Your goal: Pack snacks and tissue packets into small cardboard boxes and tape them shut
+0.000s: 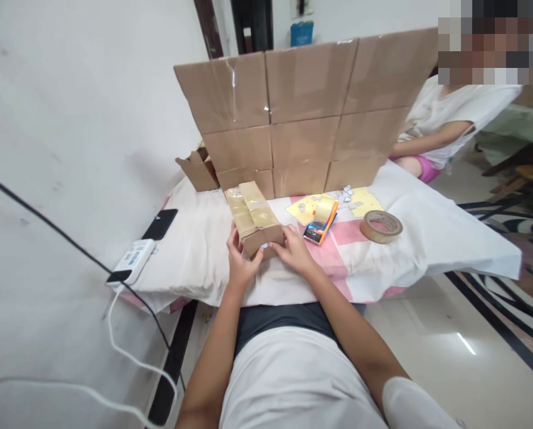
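A small cardboard box (255, 210), with shiny tape along its top, lies on the cloth-covered table in front of me. My left hand (243, 261) grips its near left corner, thumb on the near face. On the right near corner, my right hand (294, 251) is closed with its thumb against the same face. A small pale scrap (265, 245) shows between the two thumbs. Beyond the box stands a large wall of taped cardboard boxes (305, 119), stacked in rows. An orange and blue tape dispenser (322, 220) rests right of my right hand.
A brown tape roll (381, 226) lies to the right on the tablecloth (409, 262). An open carton (199, 170) stands at the back left. On the left are a black phone-like slab (160, 224) and a white power strip (132, 261) with cables. A person (463, 113) sits at the right.
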Demonstrator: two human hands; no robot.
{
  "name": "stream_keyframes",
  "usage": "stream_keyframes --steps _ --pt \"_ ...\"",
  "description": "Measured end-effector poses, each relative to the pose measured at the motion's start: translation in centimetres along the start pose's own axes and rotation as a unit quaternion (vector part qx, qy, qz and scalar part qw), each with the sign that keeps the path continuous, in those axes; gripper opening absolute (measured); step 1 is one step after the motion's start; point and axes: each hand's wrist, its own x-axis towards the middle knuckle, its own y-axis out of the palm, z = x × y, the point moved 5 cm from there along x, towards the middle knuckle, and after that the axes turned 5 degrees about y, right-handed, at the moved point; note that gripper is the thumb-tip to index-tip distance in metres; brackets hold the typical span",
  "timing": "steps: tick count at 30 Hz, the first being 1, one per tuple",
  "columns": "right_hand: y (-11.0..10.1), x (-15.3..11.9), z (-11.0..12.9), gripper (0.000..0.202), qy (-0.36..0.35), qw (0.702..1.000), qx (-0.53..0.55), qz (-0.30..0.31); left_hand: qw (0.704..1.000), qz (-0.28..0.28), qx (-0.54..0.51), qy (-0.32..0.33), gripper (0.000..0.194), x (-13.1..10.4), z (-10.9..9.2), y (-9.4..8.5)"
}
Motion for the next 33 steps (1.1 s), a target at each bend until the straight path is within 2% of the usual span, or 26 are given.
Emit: stream_keyframes --steps 3,5,7,9,10,12,15,18,21,23,24,26,28,31,33 --pt "-1.3 -0.3 2.1 0.048 -0.03 1.0 0.009 -0.005 0.999 -0.027 0.016 0.026 0.088 0.2 -1.8 -0.8" --pt "-3.6 -0.9 4.2 0.058 -0.062 0.998 0.018 -0.028 0.995 -0.045 0.02 0.087 0.092 0.8 -4.4 -0.8" --pt "-7.5 -2.2 6.4 0.063 -0.085 0.994 0.006 -0.069 0.987 -0.051 0.009 0.153 0.095 1.5 -8.0 0.4" --pt "-12.4 -4.2 8.2 0.061 -0.093 0.988 -0.036 -0.122 0.979 -0.038 -0.025 0.199 0.097 2.1 -11.9 3.2" --pt "-15.2 -5.4 8.8 0.058 -0.094 0.981 -0.065 -0.155 0.975 -0.024 -0.052 0.215 0.096 2.2 -13.7 5.2" --pt "-20.7 -8.1 9.2 0.046 -0.083 0.964 -0.13 -0.218 0.967 0.019 -0.111 0.23 0.092 2.4 -17.1 10.3" --pt "-28.5 -11.6 6.9 0.03 -0.02 0.924 -0.237 -0.299 0.947 0.102 -0.202 0.228 0.088 2.6 -21.0 19.6" --pt "-35.9 -13.2 1.9 0.03 0.061 0.884 -0.293 -0.358 0.921 0.193 -0.25 0.229 0.09 3.6 -24.1 28.6" --pt "-41.5 -11.7 -5.0 0.045 0.11 0.88 -0.265 -0.378 0.92 0.27 -0.178 0.223 0.095 5.7 -25.5 36.1" --pt "-43.1 -9.4 -9.8 0.052 0.135 0.884 -0.246 -0.375 0.92 0.333 -0.071 0.192 0.092 7.2 -24.6 40.2" --pt "-43.1 -8.3 -12.3 0.054 0.155 0.886 -0.239 -0.366 0.916 0.361 -0.009 0.176 0.086 7.8 -23.7 41.9" --pt "-41.9 -6.5 -17.0 0.06 0.2 0.893 -0.209 -0.345 0.904 0.395 0.087 0.137 0.071 8.7 -21.1 44.5" --pt "-39.9 -6.1 -20.6 0.073 0.238 0.894 -0.161 -0.345 0.9 0.402 0.136 0.103 0.064 9.1 -18.5 46.4" --pt "-37.6 -7.1 -23.6 0.087 0.263 0.888 -0.119 -0.358 0.9 0.391 0.177 0.073 0.065 9.2 -15.8 48.7" --pt "-37.2 -7.9 -24.5 0.087 0.268 0.887 -0.106 -0.361 0.901 0.381 0.199 0.061 0.066 9.3 -15.3 50.2"
